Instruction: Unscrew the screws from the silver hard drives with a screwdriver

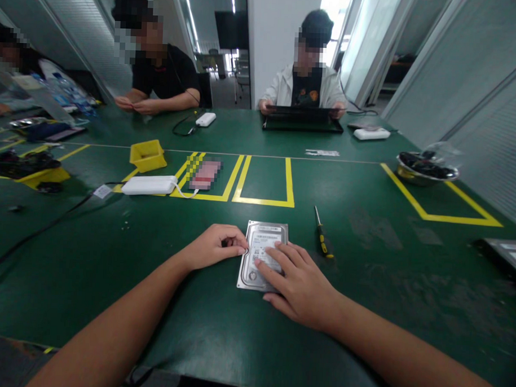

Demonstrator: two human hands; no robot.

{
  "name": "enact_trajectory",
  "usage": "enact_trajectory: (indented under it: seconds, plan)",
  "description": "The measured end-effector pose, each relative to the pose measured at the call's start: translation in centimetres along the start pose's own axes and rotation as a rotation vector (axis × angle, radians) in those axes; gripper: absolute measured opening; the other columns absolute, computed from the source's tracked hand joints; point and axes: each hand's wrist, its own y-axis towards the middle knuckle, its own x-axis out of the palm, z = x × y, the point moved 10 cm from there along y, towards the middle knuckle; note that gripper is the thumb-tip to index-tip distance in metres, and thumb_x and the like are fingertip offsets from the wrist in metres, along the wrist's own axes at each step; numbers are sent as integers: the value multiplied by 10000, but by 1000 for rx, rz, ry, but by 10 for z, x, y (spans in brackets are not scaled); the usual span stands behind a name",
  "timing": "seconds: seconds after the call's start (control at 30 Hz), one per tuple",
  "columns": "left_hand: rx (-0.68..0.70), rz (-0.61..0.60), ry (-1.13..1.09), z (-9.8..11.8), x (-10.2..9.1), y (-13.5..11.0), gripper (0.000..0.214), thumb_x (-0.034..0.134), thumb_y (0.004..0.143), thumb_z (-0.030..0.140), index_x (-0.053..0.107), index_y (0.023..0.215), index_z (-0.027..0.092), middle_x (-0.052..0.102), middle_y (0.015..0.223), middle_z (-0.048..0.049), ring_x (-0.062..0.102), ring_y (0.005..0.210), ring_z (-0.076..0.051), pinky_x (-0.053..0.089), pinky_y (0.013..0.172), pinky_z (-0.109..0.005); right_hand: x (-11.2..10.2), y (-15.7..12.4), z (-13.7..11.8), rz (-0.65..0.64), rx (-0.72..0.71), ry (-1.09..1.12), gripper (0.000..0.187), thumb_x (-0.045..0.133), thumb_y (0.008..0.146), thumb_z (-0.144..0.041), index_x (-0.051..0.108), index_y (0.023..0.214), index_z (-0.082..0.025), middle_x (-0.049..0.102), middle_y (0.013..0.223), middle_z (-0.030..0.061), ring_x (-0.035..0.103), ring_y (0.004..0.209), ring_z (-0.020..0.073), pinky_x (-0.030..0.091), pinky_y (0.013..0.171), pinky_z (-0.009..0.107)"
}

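Observation:
A silver hard drive (251, 277) with a white printed label lies on the green table, turned lengthwise to me. My left hand (216, 245) is at its left edge, with thumb and index fingertip pinched together against the rim. Whatever may be between those fingertips is too small to make out. Across the drive's right side rests my right hand (299, 282), fingers spread over the label and thumb by the near edge. To the right of the drive lies a screwdriver (323, 238) with a black and yellow handle.
Yellow tape outlines (264, 202) mark the table. Beyond are a yellow bin (147, 156), a white power bank (149, 185) cabled to a phone (206, 175), and a metal bowl (427, 168) of dark parts. Another drive-like device (507, 256) sits far right. Several people sit opposite.

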Motion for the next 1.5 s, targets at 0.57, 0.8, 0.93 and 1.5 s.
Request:
enact_trajectory:
  seconds: [0.57,0.8,0.93,1.5]
  plan:
    - [84,-56,89,5,2,1,144,583,942,260,688,937,162,653,901,-40,595,823,-142,445,764,-258,1,-1,0,-9,2,3,543,494,955,-468,468,1440,-224,444,1464,148,370,1349,350,306,1111,545]
    - [95,-76,97,5,4,0,137,589,941,266,679,951,163,643,901,-33,585,786,-133,434,713,-242,2,-2,0,-1,1,-1,545,504,950,-477,481,1433,-225,450,1459,150,373,1344,352,308,1105,549]
    - [100,-80,106,6,4,0,138,582,946,272,673,946,167,634,900,-28,578,784,-133,429,710,-244,1,-1,0,8,-2,-1,547,510,947,-473,484,1433,-224,456,1456,153,379,1338,353,322,1092,550]
    - [98,-45,176,14,4,-1,131,498,976,227,598,926,158,592,887,-9,556,819,-137,404,764,-256,2,0,1,0,-6,-9,549,498,950,-480,478,1435,-224,452,1458,151,377,1340,355,321,1094,546]
